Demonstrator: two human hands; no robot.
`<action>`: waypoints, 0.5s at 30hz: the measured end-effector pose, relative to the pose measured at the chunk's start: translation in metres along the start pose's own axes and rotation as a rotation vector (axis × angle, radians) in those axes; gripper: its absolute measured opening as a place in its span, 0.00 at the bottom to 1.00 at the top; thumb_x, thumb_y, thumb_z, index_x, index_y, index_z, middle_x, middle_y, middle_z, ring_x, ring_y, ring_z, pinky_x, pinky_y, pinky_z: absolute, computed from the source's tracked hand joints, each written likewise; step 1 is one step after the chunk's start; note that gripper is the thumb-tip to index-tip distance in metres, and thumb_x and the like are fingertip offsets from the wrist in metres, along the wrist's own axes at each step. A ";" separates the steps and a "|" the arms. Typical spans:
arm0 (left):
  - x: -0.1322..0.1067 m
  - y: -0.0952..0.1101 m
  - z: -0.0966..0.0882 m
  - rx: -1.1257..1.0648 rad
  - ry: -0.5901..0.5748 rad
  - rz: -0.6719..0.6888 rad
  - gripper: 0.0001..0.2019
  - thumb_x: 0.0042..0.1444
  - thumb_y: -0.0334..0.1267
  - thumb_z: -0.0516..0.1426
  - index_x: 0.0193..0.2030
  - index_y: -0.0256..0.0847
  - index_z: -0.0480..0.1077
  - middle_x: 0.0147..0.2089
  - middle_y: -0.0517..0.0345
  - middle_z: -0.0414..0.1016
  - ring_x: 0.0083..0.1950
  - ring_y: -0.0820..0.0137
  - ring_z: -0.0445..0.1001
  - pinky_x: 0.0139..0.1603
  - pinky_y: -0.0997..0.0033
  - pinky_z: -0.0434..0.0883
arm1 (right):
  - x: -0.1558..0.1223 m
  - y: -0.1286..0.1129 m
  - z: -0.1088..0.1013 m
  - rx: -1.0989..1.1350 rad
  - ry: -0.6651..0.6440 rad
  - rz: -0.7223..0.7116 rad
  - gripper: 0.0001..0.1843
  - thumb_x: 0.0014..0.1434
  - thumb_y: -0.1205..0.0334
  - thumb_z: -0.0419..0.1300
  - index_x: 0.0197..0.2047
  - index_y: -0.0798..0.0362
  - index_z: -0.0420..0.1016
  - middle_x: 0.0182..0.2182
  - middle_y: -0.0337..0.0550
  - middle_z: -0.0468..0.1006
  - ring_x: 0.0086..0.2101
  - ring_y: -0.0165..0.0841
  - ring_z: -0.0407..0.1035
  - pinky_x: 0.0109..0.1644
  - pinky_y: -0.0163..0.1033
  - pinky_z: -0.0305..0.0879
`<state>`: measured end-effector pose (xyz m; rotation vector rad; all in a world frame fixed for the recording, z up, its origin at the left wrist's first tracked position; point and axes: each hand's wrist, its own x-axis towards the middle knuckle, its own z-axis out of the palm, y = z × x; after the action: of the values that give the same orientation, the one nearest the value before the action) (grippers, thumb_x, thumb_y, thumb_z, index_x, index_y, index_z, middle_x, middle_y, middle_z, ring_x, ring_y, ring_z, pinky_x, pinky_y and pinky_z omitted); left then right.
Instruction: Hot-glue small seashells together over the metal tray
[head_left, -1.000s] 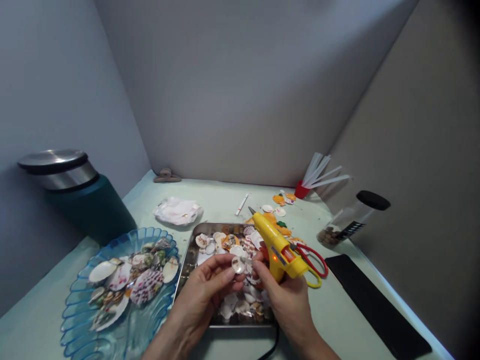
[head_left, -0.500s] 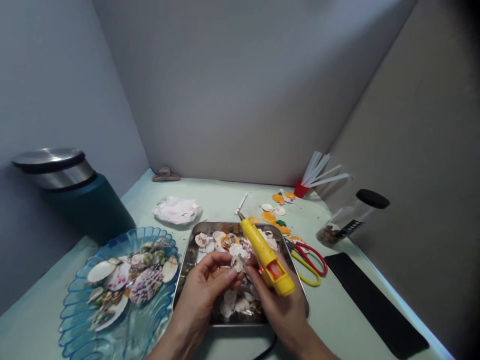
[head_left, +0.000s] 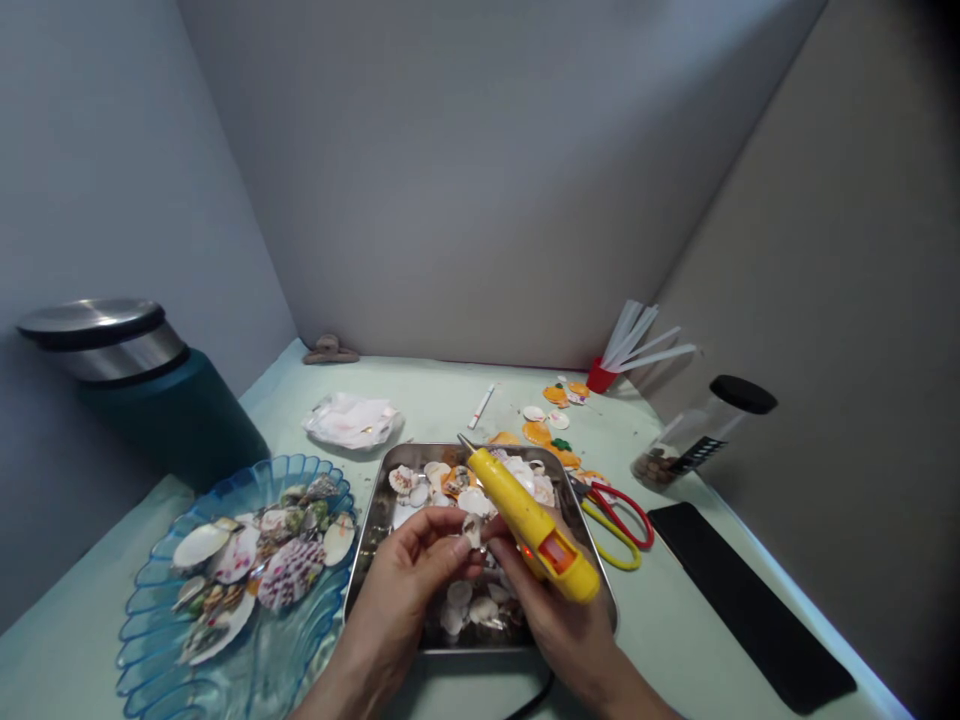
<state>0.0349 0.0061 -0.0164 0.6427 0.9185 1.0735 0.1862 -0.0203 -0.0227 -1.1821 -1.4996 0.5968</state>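
Note:
Over the metal tray point(head_left: 373, 540), my left hand point(head_left: 409, 575) pinches a small whitish shell piece point(head_left: 472, 530) between thumb and fingertips. My right hand point(head_left: 562, 610) is wrapped round a yellow hot glue gun point(head_left: 517, 500), its metal nozzle pointing up and away to the left, an orange light glowing on its body. The right fingertips reach in close by the shell piece; whether they touch it is hard to make out. Loose shells point(head_left: 472, 500) of white, orange and brown lie in the tray under both hands.
Left stands a blue scalloped dish point(head_left: 139, 610) of shells, behind it a green flask point(head_left: 172, 410). Scissors point(head_left: 619, 525), a black strip point(head_left: 750, 605) and a clear jar point(head_left: 690, 440) are on the right. Glue sticks point(head_left: 634, 335) stand in a red cup point(head_left: 601, 377); a plastic packet point(head_left: 352, 420) lies behind.
The glue gun has tilted, its nozzle shifting slightly left and down and its rear end right and down. The shell piece has turned a little in my fingers.

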 end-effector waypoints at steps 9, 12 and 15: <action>0.004 -0.002 -0.002 0.018 -0.069 0.001 0.14 0.41 0.37 0.70 0.35 0.36 0.76 0.33 0.54 0.79 0.31 0.71 0.76 0.36 0.73 0.74 | 0.003 -0.006 -0.003 -0.011 -0.015 -0.026 0.13 0.61 0.64 0.60 0.49 0.48 0.71 0.42 0.40 0.79 0.44 0.35 0.74 0.50 0.36 0.69; 0.003 0.000 -0.002 0.000 -0.072 -0.013 0.14 0.41 0.36 0.70 0.35 0.37 0.75 0.33 0.55 0.79 0.30 0.73 0.76 0.36 0.74 0.74 | 0.001 -0.002 -0.003 0.009 0.005 -0.009 0.17 0.61 0.64 0.59 0.54 0.48 0.68 0.41 0.42 0.80 0.43 0.37 0.75 0.48 0.38 0.72; 0.002 0.001 -0.002 -0.001 -0.066 -0.021 0.15 0.40 0.36 0.71 0.36 0.36 0.75 0.32 0.55 0.79 0.29 0.73 0.76 0.34 0.75 0.74 | -0.003 0.002 -0.002 0.027 0.032 0.030 0.18 0.61 0.63 0.59 0.55 0.49 0.68 0.41 0.44 0.81 0.42 0.39 0.76 0.46 0.40 0.73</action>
<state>0.0328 0.0079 -0.0171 0.6622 0.8660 1.0279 0.1883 -0.0222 -0.0250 -1.1901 -1.4448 0.6144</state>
